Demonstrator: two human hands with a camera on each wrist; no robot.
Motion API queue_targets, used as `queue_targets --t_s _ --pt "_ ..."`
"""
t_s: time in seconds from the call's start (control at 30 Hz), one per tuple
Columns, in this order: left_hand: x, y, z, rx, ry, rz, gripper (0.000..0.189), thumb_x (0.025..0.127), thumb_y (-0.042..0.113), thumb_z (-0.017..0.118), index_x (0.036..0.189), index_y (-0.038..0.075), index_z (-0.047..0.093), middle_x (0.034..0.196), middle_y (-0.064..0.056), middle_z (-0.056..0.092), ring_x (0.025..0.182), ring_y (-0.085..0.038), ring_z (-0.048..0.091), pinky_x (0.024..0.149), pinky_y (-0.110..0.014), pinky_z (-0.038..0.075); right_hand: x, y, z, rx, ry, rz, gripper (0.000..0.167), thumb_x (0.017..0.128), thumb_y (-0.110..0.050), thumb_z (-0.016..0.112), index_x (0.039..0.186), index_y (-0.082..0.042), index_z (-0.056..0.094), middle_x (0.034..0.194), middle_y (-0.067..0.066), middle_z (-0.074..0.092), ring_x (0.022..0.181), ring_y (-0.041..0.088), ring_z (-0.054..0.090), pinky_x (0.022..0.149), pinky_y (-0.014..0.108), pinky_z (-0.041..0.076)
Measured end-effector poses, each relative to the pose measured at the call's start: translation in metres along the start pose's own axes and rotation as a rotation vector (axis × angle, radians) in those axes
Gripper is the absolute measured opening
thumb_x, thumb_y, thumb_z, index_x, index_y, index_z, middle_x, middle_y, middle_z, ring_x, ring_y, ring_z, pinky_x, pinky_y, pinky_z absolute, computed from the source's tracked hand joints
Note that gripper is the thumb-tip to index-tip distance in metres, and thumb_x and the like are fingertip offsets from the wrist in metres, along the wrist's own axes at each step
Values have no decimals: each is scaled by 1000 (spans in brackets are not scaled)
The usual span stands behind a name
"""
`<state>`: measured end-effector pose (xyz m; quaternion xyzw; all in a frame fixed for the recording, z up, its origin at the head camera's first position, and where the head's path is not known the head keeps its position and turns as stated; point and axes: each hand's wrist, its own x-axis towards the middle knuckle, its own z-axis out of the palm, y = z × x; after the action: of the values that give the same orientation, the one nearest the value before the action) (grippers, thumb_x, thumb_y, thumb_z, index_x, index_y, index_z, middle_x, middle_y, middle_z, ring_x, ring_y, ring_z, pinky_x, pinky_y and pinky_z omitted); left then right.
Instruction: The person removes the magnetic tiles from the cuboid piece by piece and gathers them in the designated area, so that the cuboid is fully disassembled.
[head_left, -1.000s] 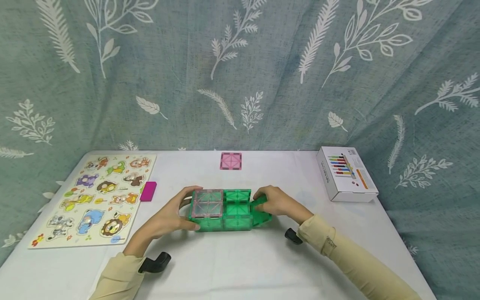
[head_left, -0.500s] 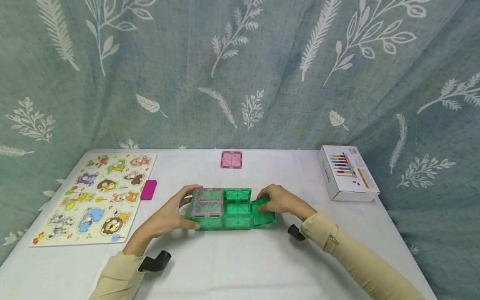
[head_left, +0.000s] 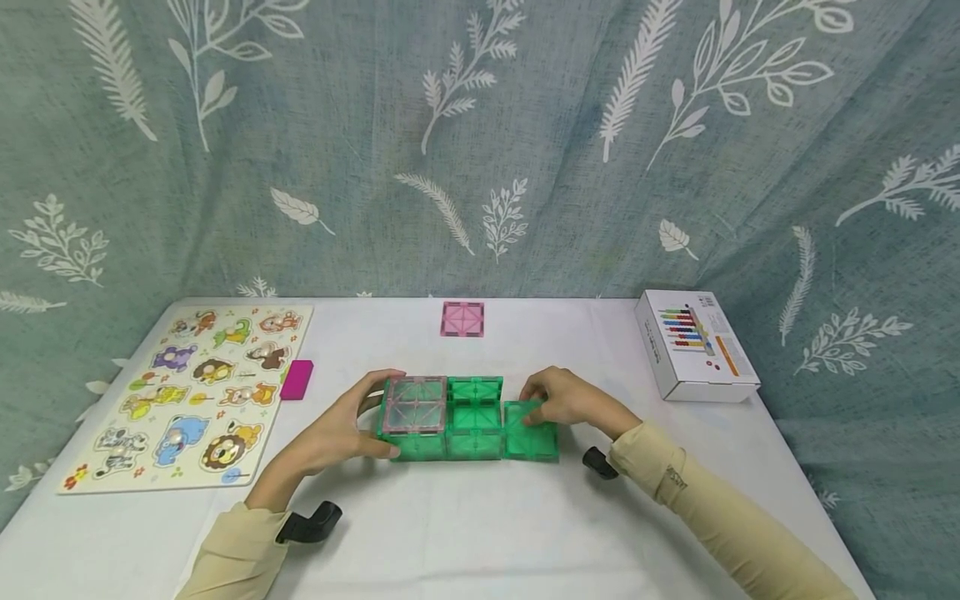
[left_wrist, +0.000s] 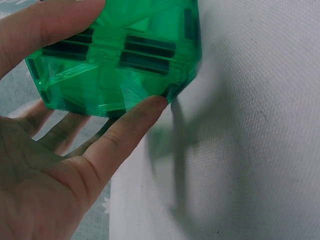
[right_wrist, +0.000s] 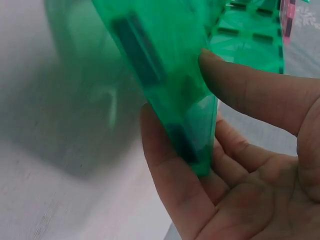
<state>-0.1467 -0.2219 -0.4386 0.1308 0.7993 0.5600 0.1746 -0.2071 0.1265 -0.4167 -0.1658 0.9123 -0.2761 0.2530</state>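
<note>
In the head view, a box built of green magnetic tiles stands mid-table, with a pink magnetic tile covering its left half; the right half is open at the top. My left hand grips the box's left end, thumb in front and fingers behind. The left wrist view shows my fingers round the green tile walls. My right hand pinches a separate green square magnetic tile just right of the box, a narrow gap between them. In the right wrist view, thumb and fingers hold this green tile by its edge.
A single pink magnetic tile lies behind the box. To the left are an animal puzzle board and a magenta block at its edge. A white box with an abacus picture stands at the back right.
My right hand has shifted slightly right with the green tile, which has turned from a slant against the box's right end to square with it and apart. The left hand stays put.
</note>
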Motion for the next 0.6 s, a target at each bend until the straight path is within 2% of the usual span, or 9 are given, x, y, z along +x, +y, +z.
queue_targets --t_s 0.17,0.3,0.47,0.6 --pt "-1 0 0 5 3 -3 103 68 4 88 152 18 31 162 -18 24 151 -53 16 103 -51 50 -3 8 -6 36 -25 -22 20 83 -17 82 100 -10 73 96 4 71 89 17 63 79 33 52" --pt "-2 0 0 4 -3 1 102 69 4 88 152 18 31 163 -17 24 152 -52 15 101 -50 51 -6 13 -12 69 -65 -45 17 84 -17 80 96 -10 71 88 2 72 80 14 61 71 28 49" --pt "-1 0 0 -9 -14 9 102 70 3 87 153 16 30 163 -14 24 152 -52 12 98 -47 54 -10 21 -22 154 -151 -30 18 87 -21 78 98 -9 71 85 2 77 74 12 66 65 33 58" --pt "-1 0 0 -11 -12 10 102 70 3 87 153 15 30 163 -15 23 152 -52 12 99 -49 54 -11 29 -31 194 -137 -14 23 88 -25 78 100 -6 74 86 3 77 73 13 67 67 38 61"
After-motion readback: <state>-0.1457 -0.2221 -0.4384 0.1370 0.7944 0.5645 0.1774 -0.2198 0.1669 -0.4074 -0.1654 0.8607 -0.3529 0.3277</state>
